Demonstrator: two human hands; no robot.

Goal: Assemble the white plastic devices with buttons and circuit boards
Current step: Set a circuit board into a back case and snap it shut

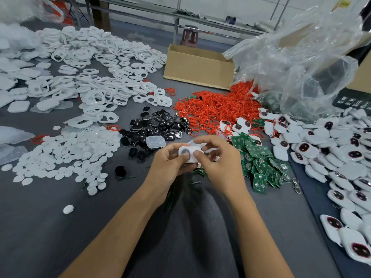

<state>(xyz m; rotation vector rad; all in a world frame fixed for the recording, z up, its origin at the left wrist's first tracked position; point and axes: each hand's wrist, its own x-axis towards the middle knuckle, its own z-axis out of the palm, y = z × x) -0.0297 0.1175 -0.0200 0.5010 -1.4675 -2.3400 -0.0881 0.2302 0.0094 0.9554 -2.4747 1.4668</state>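
Holding a white device [188,152] just above the grey table [120,227], a person works with both hands near the middle of the view. The left hand [167,164] grips the device's left side, fingers curled under it and thumb pressed on its top face beside a dark oval window. The right hand [219,157] pinches the right end, fingers curled over the far edge and thumb on top, so the two thumbs nearly meet.

Just beyond the hands lies a clear cap [155,141] at the near edge of a heap of glossy black buttons [158,124]. To the right of the hands, green circuit boards [259,157] lie piled, some on edge. Behind these spreads a tangle of red rings [216,108].

On the left, flat white discs [66,155] are scattered across the table, with one lying alone nearer the person. Farther back on the left sits a broad heap of white shells [90,67] with cut-out openings.

Along the right edge, assembled devices [341,157] with dark windows are heaped. At the far side stands an open cardboard box [198,67], and beside it a crumpled clear bag [301,63] spills over the red rings.
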